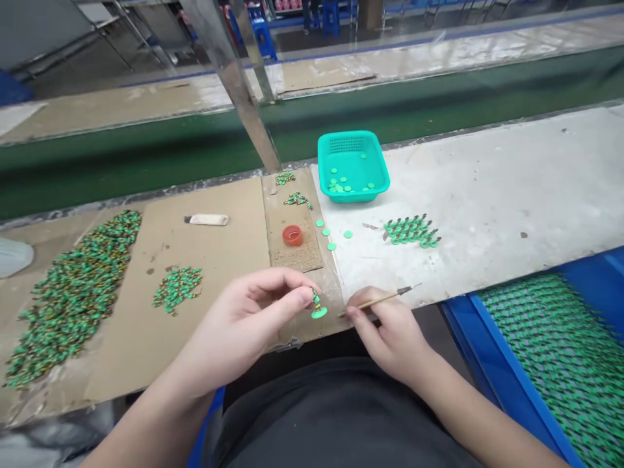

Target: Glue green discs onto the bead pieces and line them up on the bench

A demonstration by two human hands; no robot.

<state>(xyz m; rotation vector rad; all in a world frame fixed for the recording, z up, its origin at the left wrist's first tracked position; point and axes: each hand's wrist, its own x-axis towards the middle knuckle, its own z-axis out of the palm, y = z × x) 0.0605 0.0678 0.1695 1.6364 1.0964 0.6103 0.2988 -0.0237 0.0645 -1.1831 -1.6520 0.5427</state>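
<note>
Between the thumb and fingertips of my left hand is a small green toy figure, upright, with a flat round green disc at its foot. My right hand is closed around a thin brush with a light wooden handle, its fine tip pointing right, away from the figure. Beyond my hands stands a small red-orange cup. Several loose green discs lie to the right of it. A teal basket behind them holds more discs.
Far left is a large heap of green figures, with a smaller pile nearer. A whitish tube lies on the cardboard. Rows of figures on discs stand on the right. A blue tray of figures sits lower right.
</note>
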